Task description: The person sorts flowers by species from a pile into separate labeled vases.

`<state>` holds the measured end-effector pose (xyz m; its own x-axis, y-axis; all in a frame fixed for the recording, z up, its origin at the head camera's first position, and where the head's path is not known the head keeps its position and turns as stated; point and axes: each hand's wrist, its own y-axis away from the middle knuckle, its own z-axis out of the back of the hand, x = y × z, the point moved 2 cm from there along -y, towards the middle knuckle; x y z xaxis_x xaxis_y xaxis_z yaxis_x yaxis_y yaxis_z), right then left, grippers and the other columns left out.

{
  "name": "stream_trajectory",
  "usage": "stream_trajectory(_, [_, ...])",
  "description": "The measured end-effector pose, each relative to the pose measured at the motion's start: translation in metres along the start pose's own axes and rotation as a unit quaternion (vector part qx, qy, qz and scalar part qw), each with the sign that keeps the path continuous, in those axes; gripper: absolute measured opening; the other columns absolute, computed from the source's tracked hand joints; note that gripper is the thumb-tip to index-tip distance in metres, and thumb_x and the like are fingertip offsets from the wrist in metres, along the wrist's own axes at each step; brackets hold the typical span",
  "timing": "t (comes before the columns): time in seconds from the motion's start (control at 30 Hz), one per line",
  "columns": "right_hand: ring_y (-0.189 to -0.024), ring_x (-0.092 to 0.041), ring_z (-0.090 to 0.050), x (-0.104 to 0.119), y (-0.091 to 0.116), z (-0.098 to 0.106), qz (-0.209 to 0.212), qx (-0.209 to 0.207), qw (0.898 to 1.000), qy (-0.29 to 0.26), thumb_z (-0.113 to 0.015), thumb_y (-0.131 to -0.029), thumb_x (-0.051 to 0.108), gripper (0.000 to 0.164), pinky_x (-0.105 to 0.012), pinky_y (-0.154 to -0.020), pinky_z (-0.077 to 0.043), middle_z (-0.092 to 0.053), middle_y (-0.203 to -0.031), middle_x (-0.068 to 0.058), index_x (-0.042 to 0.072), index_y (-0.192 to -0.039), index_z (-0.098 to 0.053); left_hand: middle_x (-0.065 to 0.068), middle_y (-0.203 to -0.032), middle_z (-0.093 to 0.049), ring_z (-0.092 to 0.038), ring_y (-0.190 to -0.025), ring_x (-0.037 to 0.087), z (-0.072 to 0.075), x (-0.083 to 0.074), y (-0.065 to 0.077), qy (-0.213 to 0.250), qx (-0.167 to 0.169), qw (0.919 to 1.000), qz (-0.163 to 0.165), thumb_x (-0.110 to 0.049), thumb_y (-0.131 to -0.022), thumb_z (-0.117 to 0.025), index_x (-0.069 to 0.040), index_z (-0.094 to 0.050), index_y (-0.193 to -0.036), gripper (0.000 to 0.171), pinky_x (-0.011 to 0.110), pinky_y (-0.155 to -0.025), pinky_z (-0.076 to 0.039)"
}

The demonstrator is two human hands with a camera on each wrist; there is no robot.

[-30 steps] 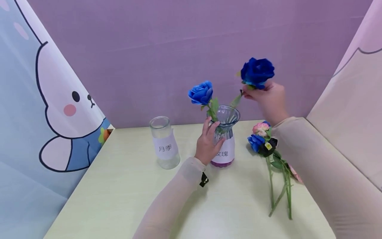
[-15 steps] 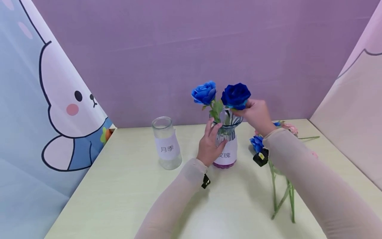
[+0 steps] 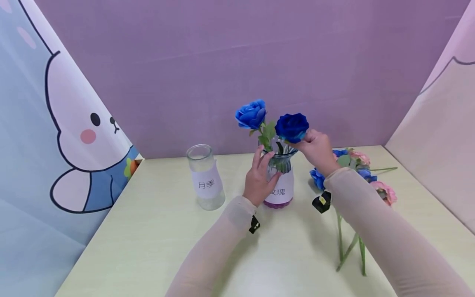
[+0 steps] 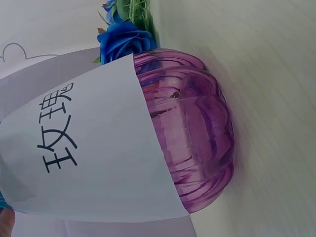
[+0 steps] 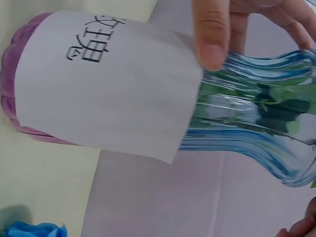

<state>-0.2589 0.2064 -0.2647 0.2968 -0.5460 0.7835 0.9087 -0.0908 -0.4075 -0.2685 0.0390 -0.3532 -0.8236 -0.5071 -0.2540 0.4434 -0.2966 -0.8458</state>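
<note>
A ribbed glass vase (image 3: 282,166) with a purple base (image 4: 197,133) and a white paper label (image 5: 113,84) stands on the table. My left hand (image 3: 258,181) grips its narrow neck, thumb in front. A light blue rose (image 3: 251,114) leans out of the mouth to the left. Beside it, my right hand (image 3: 319,150) pinches a dark blue rose (image 3: 292,127) just under the bloom. That bloom sits close above the rim, and green stem and leaves (image 5: 281,108) show through the glass in the right wrist view.
Left of the vase stands a clear glass jar (image 3: 206,177) with a paper label. Loose flowers lie to the right, partly under my right forearm, among them a blue rose (image 3: 317,178) and a pink flower (image 3: 386,192). A purple cloth (image 3: 185,82) hangs behind the table.
My right hand has moved left and down, lowering the dark blue rose from high right of the vase to close over its rim. My left hand keeps its hold on the vase.
</note>
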Motion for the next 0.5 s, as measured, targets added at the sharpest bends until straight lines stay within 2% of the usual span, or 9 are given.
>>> stream_trajectory(0.1, [-0.075,-0.018,-0.039,-0.004,0.003,0.001,-0.026,0.032,0.999,-0.006,-0.067,-0.089,0.024,0.035,-0.030,-0.063,-0.033,-0.047,-0.077,-0.003,-0.007,-0.075,-0.071,0.022,-0.142,-0.033,-0.065,-0.099,0.032,-0.001,0.001,0.001,0.003,0.001,1.0000,-0.002,-0.008,-0.078,-0.079,-0.009,-0.036,-0.130,0.068,0.030,-0.075,-0.057])
stream_trajectory(0.2, [-0.078,-0.016,-0.044,-0.009,0.007,0.008,-0.047,0.057,0.997,-0.023,-0.060,-0.095,0.026,0.036,-0.028,-0.065,-0.039,-0.058,-0.093,-0.011,-0.006,-0.107,-0.070,0.022,-0.142,-0.032,-0.064,-0.101,0.032,0.000,0.002,0.000,0.011,0.004,0.9999,-0.006,-0.008,-0.078,-0.079,-0.009,-0.035,-0.131,0.069,0.031,-0.077,-0.057])
stream_trajectory(0.27, [-0.085,-0.013,-0.051,-0.013,0.010,0.019,-0.068,0.076,0.994,-0.033,-0.055,-0.098,0.029,0.042,-0.030,-0.078,-0.047,-0.063,-0.111,-0.017,-0.004,-0.122,-0.062,0.021,-0.143,-0.033,-0.065,-0.099,0.031,0.004,0.003,-0.001,0.012,0.011,0.9998,-0.010,-0.008,-0.078,-0.079,-0.009,-0.035,-0.131,0.069,0.031,-0.075,-0.057])
stream_trajectory(0.33, [-0.091,-0.010,-0.055,-0.021,0.013,0.033,-0.086,0.088,0.992,-0.034,-0.052,-0.099,0.033,0.048,-0.039,-0.092,-0.048,-0.060,-0.124,-0.019,-0.003,-0.129,-0.057,0.021,-0.143,-0.034,-0.066,-0.092,0.028,0.008,0.003,-0.002,0.007,0.024,0.9996,-0.016,-0.009,-0.078,-0.080,-0.009,-0.035,-0.132,0.070,0.029,-0.070,-0.058])
stream_trajectory(0.4, [-0.095,-0.005,-0.059,-0.032,0.017,0.049,-0.103,0.099,0.989,-0.040,-0.050,-0.099,0.037,0.052,-0.048,-0.102,-0.043,-0.062,-0.124,-0.008,-0.001,-0.134,-0.053,0.021,-0.143,-0.035,-0.067,-0.083,0.024,0.014,0.004,-0.003,-0.003,0.044,0.9987,-0.024,-0.011,-0.078,-0.080,-0.009,-0.036,-0.133,0.070,0.026,-0.063,-0.056])
stream_trajectory(0.43, [-0.101,-0.002,-0.059,-0.039,0.019,0.057,-0.107,0.100,0.988,-0.046,-0.051,-0.099,0.037,0.052,-0.053,-0.107,-0.035,-0.065,-0.120,-0.001,0.000,-0.134,-0.053,0.020,-0.144,-0.036,-0.066,-0.080,0.023,0.018,0.004,-0.004,-0.007,0.057,0.9980,-0.027,-0.012,-0.078,-0.080,-0.009,-0.037,-0.134,0.070,0.024,-0.059,-0.055])
stream_trajectory(0.5, [-0.093,0.003,-0.060,-0.054,0.023,0.073,-0.117,0.096,0.987,-0.053,-0.052,-0.099,0.037,0.038,-0.038,-0.104,-0.042,-0.067,-0.106,0.014,0.014,-0.128,-0.061,0.019,-0.145,-0.036,-0.067,-0.078,0.021,0.027,0.004,-0.006,-0.011,0.083,0.9959,-0.034,-0.015,-0.079,-0.079,-0.009,-0.040,-0.136,0.069,0.023,-0.056,-0.053])
